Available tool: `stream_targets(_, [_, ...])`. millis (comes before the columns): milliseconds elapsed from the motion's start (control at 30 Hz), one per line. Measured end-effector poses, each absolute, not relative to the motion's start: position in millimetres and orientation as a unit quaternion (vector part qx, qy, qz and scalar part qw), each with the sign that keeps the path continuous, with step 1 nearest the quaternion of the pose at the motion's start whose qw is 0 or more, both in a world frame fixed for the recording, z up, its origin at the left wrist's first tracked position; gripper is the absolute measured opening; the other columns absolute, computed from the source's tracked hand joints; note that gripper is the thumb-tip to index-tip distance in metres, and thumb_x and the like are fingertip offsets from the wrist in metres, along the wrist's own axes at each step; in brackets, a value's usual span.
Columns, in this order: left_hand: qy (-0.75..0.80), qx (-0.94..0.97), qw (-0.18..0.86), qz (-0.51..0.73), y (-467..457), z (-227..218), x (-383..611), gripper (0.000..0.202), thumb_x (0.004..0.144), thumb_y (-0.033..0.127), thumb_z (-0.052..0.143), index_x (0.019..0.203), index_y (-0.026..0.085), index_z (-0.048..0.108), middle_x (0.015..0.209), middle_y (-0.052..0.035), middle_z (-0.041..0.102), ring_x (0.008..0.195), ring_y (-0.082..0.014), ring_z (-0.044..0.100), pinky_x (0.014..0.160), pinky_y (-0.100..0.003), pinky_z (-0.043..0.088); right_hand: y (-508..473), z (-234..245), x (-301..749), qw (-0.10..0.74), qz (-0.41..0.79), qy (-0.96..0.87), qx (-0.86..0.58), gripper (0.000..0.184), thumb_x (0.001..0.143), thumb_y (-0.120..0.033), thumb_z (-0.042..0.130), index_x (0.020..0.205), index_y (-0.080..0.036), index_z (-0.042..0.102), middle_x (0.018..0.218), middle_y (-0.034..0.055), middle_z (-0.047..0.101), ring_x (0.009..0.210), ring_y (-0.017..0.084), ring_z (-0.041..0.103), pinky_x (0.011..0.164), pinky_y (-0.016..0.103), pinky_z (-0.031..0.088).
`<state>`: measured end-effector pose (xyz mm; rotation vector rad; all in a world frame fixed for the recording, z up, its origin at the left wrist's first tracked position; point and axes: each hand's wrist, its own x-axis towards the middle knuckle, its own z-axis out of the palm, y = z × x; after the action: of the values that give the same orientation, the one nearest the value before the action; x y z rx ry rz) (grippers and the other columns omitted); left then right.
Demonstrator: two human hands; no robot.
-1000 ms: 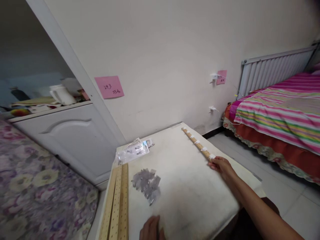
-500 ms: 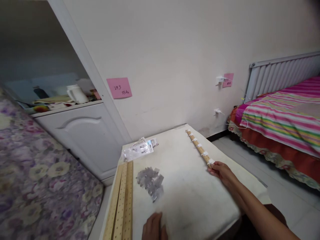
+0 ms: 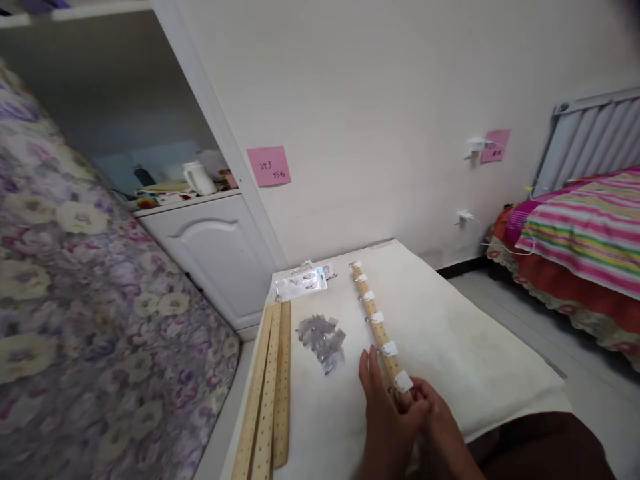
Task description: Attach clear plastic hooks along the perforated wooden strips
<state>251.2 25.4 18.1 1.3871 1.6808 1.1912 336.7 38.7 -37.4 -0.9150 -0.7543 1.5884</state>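
Observation:
A perforated wooden strip (image 3: 376, 323) with several white clips on it lies lengthwise on the white table top (image 3: 450, 333). Both my hands meet at its near end. My left hand (image 3: 383, 413) has its fingers stretched along the strip's left side and its thumb pressed against the right hand. My right hand (image 3: 440, 433) is closed around the strip's near end, just below the nearest white clip (image 3: 403, 381). A pile of small grey clear packets (image 3: 323, 335) lies just left of the strip.
Two more perforated wooden strips (image 3: 270, 393) lie along the table's left edge. A clear bag of small parts (image 3: 301, 283) sits at the far left corner. A flowered mattress (image 3: 90, 300) stands to the left, a white cabinet (image 3: 210, 247) behind, a striped bed (image 3: 585, 233) to the right.
The clipped strip has moved from the table's right side to the middle, next to the packets. My left hand has come up from the near edge to join my right hand. The view has swung.

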Motion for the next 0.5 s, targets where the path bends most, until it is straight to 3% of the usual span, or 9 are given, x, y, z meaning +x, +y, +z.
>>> stream_targets(133, [0.68,0.514,0.281,0.441,22,28,255,0.099,0.056,0.013,0.062,0.143,0.015,0.013,0.153,-0.0147,0.002,0.14,-0.0285,0.019,0.105,-0.03,0.036,19,-33,328,0.519,0.648,-0.367,-0.419,0.033,0.063,-0.03,0.073,0.093,-0.017,0.064,0.084,0.0054,0.072,0.082,0.025,0.065,0.073,0.033,0.052])
stream_targets(233, [0.699,0.504,0.272,0.428,17,27,248,0.097,0.057,0.012,0.061,0.143,0.015,0.016,0.153,-0.014,0.002,0.141,-0.0281,0.015,0.108,-0.03,0.032,11,-28,326,0.509,0.648,-0.386,-0.415,0.032,0.059,-0.027,0.074,0.088,-0.017,0.064,0.083,0.0054,0.073,0.084,0.026,0.065,0.078,0.035,0.051])
stream_targets(500, [0.703,0.502,0.173,0.473,18,11,226,0.083,0.067,0.012,0.059,0.141,0.018,0.023,0.154,-0.0107,0.009,0.143,-0.0255,0.008,0.116,-0.038,0.018,-16,-30,318,0.488,0.706,-0.365,-0.362,0.05,0.061,-0.055,0.074,0.094,-0.019,0.064,0.086,0.0084,0.072,0.083,0.026,0.066,0.076,0.036,0.051])
